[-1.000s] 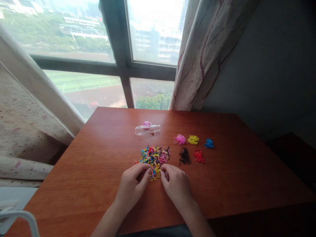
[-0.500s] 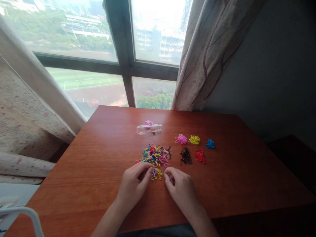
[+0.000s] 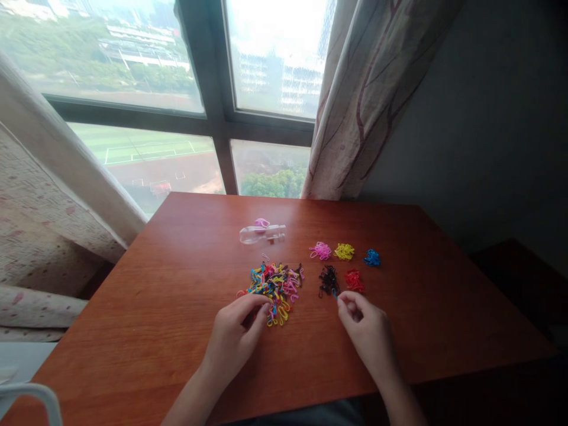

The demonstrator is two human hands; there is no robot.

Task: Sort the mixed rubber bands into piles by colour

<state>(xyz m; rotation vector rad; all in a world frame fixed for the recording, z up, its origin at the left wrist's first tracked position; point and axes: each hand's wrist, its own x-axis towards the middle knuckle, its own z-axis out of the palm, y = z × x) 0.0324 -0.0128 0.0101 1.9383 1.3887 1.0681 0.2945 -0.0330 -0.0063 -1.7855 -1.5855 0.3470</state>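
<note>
A mixed pile of small bulb-shaped pins point(image 3: 274, 283) in blue, yellow, pink, black and red lies mid-table. My left hand point(image 3: 237, 328) is at its near left edge, thumb and forefinger closed together. Whether a pin is between those fingertips is hidden. Away from the pile, my right hand point(image 3: 366, 322) pinches a blue pin point(image 3: 335, 294) just in front of the black and red groups. Sorted by colour to the right are pink pins point(image 3: 320, 251), yellow pins point(image 3: 344, 251), blue pins point(image 3: 371, 257), black pins point(image 3: 329, 280) and red pins point(image 3: 354, 280).
Behind the pile, a clear plastic bottle point(image 3: 252, 235) lies on its side by a pink object point(image 3: 261, 223). One pale pin point(image 3: 265, 257) sits apart between bottle and pile. The wooden table point(image 3: 146, 307) meets a window and curtains at the back.
My right hand has moved right from the pile, carrying a blue pin towards the sorted groups. My left hand stays by the pile. The whole view has shifted slightly.
</note>
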